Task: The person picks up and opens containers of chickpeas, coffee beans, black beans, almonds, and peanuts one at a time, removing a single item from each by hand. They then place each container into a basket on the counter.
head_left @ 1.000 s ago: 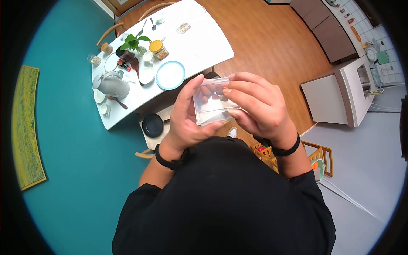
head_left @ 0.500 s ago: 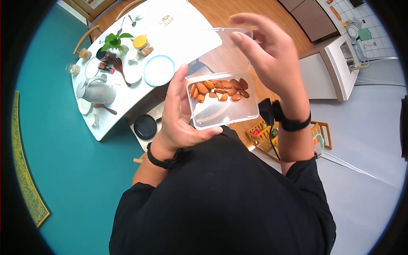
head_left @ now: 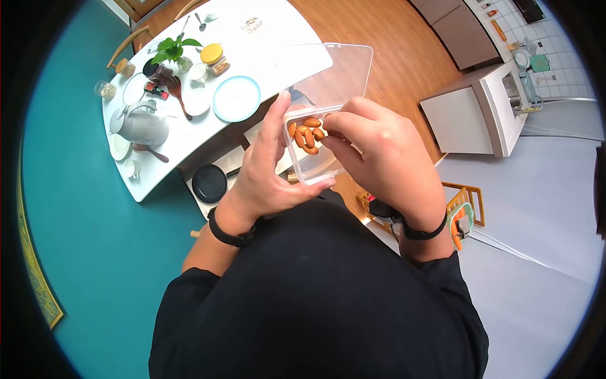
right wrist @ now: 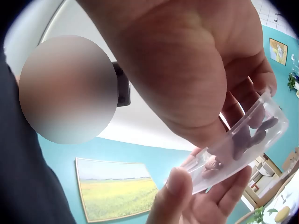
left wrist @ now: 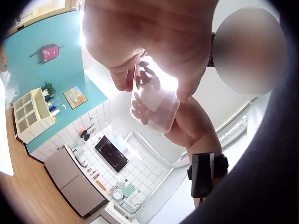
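My left hand [head_left: 255,170] holds a clear plastic box [head_left: 319,172] from its left side, thumb along the near edge and fingers on the far side. The hinged lid [head_left: 344,69] stands open, tilted away beyond the box. Several brown almonds [head_left: 308,134] lie at the box's left end. My right hand [head_left: 385,148] reaches in from the right, thumb and fingers curled around almonds and covering that part of the box. In the left wrist view, almonds [left wrist: 139,109] show as dark shapes through the box's translucent bottom.
Beyond the box, a white table [head_left: 278,38] bears a blue-rimmed plate [head_left: 237,99], a grey jug [head_left: 140,126], a yellow-lidded jar [head_left: 214,58], a plant and cups. A black pan [head_left: 209,183] lies on a chair at left. Wooden baskets with produce [head_left: 464,221] stand low at right.
The lid was down over the box, then swung up and away. My right hand let go of the lid and moved down into the box among the almonds. The left hand keeps its hold.
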The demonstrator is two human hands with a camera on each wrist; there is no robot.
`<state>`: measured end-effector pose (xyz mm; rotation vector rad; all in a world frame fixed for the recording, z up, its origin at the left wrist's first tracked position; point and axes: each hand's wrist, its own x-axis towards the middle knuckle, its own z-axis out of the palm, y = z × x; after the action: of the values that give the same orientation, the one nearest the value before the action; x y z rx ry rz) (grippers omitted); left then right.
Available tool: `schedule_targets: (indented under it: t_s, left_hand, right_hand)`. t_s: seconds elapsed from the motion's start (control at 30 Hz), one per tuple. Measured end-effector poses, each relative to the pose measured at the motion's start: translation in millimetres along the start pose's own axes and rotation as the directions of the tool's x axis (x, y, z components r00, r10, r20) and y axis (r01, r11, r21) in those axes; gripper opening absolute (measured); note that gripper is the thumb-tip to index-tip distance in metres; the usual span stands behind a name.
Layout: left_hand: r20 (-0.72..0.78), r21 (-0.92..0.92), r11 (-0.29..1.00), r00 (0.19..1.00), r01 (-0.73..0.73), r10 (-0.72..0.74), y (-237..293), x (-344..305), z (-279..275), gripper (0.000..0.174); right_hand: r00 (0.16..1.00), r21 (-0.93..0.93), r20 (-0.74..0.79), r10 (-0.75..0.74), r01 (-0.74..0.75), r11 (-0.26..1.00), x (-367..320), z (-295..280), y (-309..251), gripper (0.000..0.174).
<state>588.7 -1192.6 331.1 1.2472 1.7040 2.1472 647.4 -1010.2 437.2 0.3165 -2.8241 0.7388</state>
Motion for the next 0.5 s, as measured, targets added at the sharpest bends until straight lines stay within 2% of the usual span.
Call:
schedule_targets:
  t_s: [0.07,0.17,0.23,0.3,0.33,0.37,0.4,0.43,0.47,0.5]
  left_hand:
    - [-0.007,-0.008,1.000,1.000,0.002,-0.002,-0.1,-2.0,-2.4,0.118]
    - [-0.057,-0.074,0.997,0.998,0.034,-0.038,2.1,-4.9,-4.8,0.120]
    - [-0.085,-0.135,0.990,0.995,0.037,-0.048,4.0,-6.2,-6.8,0.121]
    - [-0.097,-0.150,0.988,0.993,0.047,-0.062,6.1,-8.1,-9.2,0.122]
    - [-0.100,-0.167,0.984,0.992,0.058,-0.075,7.0,-9.1,-10.4,0.123]
    - [-0.109,-0.167,0.984,0.991,0.060,-0.079,7.3,-10.1,-12.2,0.123]
    - [-0.100,-0.138,0.990,0.993,0.041,-0.055,7.2,-11.4,-14.5,0.123]
    - [-0.089,-0.113,0.993,0.996,0.019,-0.030,6.7,-11.4,-15.8,0.123]
    - [-0.091,-0.126,0.992,0.996,0.015,-0.026,6.9,-11.5,-15.5,0.123]
    - [-0.108,-0.150,0.989,0.994,0.013,-0.029,7.8,-12.2,-14.5,0.124]
  right_hand:
    - [1.000,-0.015,-0.009,-0.019,0.019,1.000,-0.4,5.2,1.8,0.016]
    - [0.997,0.068,-0.068,-0.047,0.052,0.996,2.2,9.0,3.5,0.016]
    - [0.988,0.249,-0.154,0.022,0.017,0.968,5.4,6.3,1.6,0.015]
    - [0.985,0.275,-0.173,0.014,0.035,0.961,5.3,4.8,5.8,0.016]
    - [0.968,0.417,-0.231,0.094,0.011,0.909,4.1,4.2,5.5,0.014]
    - [0.944,0.549,-0.273,0.185,-0.005,0.836,2.6,3.0,6.5,0.011]
    - [0.949,0.690,-0.221,0.227,-0.013,0.723,-1.4,2.2,11.4,0.011]
    - [0.950,0.687,-0.216,0.227,-0.017,0.727,-2.7,5.0,14.3,0.011]
    - [0.952,0.881,-0.164,0.259,0.023,0.472,-4.3,7.1,18.5,0.014]
    - [0.955,0.983,-0.106,0.277,0.060,0.172,-6.8,7.8,23.8,0.017]
